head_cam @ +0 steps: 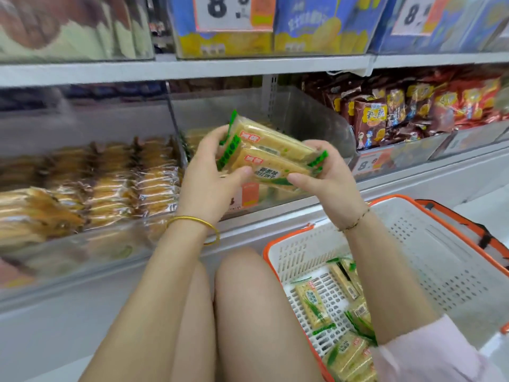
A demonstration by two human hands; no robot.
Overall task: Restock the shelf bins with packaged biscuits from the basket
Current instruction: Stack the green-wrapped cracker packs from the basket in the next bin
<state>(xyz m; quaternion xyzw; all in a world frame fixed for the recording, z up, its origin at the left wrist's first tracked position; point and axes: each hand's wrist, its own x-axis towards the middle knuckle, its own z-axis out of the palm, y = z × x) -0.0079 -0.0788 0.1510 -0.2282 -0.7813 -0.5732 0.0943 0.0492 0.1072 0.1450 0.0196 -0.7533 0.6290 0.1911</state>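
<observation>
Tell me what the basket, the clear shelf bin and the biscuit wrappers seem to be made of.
Basket: moulded plastic, matte white with orange rim, by its punched slot pattern. Shelf bin: clear rigid plastic, probably acrylic; things behind show through and its walls glare. Biscuit packs: thin glossy plastic film, see-through over the crackers, with crimped green ends.

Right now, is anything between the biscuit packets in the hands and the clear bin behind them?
Nothing visible. The left hand and right hand hold the biscuit packets above the front wall of the clear bin, and its open top beyond looks free.
</observation>
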